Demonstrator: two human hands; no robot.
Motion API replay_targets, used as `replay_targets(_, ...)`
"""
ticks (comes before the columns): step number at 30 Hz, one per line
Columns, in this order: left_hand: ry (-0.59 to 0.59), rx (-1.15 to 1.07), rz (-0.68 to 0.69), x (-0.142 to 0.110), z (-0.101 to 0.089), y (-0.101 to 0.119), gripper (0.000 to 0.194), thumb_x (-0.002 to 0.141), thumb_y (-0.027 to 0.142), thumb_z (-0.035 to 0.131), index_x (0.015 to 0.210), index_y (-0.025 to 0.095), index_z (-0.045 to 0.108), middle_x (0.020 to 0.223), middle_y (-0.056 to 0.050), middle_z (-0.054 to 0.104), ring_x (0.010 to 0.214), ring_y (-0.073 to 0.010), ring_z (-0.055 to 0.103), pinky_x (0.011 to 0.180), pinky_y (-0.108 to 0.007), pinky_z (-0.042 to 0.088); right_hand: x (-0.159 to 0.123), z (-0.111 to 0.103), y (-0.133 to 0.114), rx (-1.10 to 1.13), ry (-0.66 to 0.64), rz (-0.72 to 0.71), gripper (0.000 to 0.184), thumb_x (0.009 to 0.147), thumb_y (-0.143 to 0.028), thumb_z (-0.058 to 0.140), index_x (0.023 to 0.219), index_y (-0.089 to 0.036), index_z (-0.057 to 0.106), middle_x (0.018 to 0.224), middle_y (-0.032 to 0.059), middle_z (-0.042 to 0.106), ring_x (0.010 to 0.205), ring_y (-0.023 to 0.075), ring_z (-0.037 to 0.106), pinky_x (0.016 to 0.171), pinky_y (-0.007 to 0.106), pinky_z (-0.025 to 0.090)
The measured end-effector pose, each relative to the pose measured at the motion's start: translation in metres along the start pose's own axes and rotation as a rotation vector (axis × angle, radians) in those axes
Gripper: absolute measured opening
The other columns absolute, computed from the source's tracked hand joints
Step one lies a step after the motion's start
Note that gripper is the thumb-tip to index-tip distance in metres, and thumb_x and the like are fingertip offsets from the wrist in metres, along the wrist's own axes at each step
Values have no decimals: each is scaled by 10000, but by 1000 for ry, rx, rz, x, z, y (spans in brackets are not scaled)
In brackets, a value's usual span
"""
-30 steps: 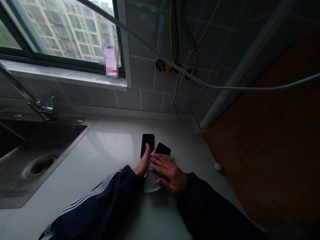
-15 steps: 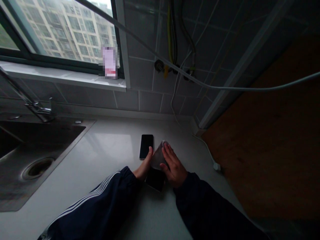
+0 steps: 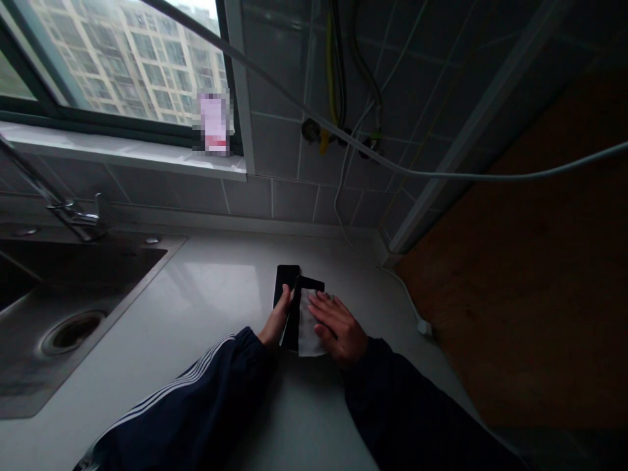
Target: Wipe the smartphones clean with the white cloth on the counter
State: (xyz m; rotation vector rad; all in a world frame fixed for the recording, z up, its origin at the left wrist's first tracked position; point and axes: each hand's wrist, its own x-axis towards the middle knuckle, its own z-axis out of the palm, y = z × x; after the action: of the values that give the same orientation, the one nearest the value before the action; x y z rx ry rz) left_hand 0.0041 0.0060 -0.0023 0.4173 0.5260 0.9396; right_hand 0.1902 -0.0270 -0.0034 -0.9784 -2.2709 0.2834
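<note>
My left hand [image 3: 275, 322] grips a black smartphone [image 3: 291, 330] by its left side, with the thumb pointing up along the edge. The phone is turned a little clockwise. A thin whitish-grey cloth [image 3: 308, 330] lies spread over much of its screen, leaving the left and top strips bare. On the cloth rests my right hand [image 3: 343, 330], fingers stretched out and flat, thumb apart from them. Just behind the held phone a second smartphone [image 3: 286, 276] lies on the counter, screen up and dark, partly hidden by my left thumb and the first phone.
A steel sink [image 3: 122, 261] with a chrome faucet [image 3: 81, 216] is on the left. Behind the white counter [image 3: 210, 307] are a tiled wall and a window sill. A white cable [image 3: 436, 174] hangs across the view; a white plug [image 3: 424, 328] lies near a brown wooden panel [image 3: 540, 275].
The cloth, bunched up between my hands before, now lies flatter on the phone's screen. The held phone has moved up and left, overlapping the phone behind it.
</note>
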Motion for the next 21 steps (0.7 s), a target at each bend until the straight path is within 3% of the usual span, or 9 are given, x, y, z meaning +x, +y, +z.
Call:
replay_targets(7,122,-28,-50,1,3,9,679,1050,560,275,1451,96,567,1075,-176,771,854,-252,762,853,-358,578,0,-5,-12,217,102,-215,350,1014,-407,526,1243,-204,697,1299,114,729,1320,262,624,1196,559,353)
replay_targets(11,107,-45,-28,-1,10,10,682,1034,579,331,1476,103,538,1108,-179,766,918,-280,758,885,-379,581,3,-9,-15,213,156,-185,288,1008,-352,526,1179,-228,721,1248,90,757,1279,247,658,1186,542,381)
replay_targets(16,70,-63,-47,-5,16,10,690,1046,567,268,1490,104,521,1146,-191,753,994,-286,748,931,-392,566,5,-10,-16,131,248,-74,249,1008,-258,519,1107,-228,746,1227,91,765,1256,240,674,1117,512,471)
replay_targets(21,62,-11,-5,-3,10,7,679,1034,588,309,1432,116,591,1155,-176,756,989,-271,747,913,-358,563,1,-11,-19,238,200,-230,255,974,-283,556,1150,-237,735,1195,84,780,1238,238,686,1122,483,469)
